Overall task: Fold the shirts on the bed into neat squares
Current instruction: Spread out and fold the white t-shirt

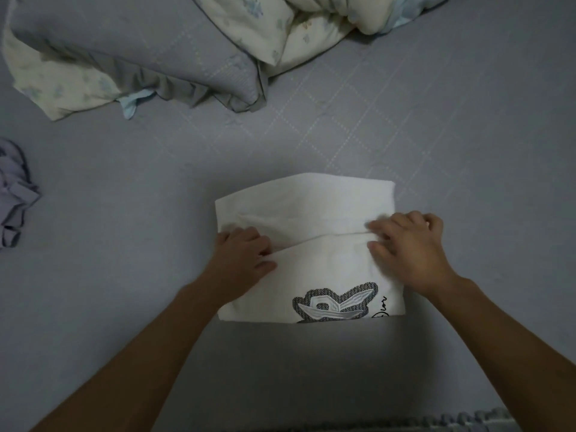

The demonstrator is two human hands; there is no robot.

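A white shirt [311, 207] with a grey and white printed patch lies partly folded on the grey bed sheet [124, 275], a near flap laid over the far part. My left hand [243, 254] grips the left end of that flap's edge, fingers tucked under the cloth. At the right end of the same edge, my right hand [408, 244] pinches the fabric with curled fingers. A crumpled lilac shirt [14, 194] lies at the left border of the view.
A grey pillow [140, 51] and a bunched cream floral duvet [296, 23] lie at the far side of the bed. A knitted grey edge [452, 420] shows at the bottom right.
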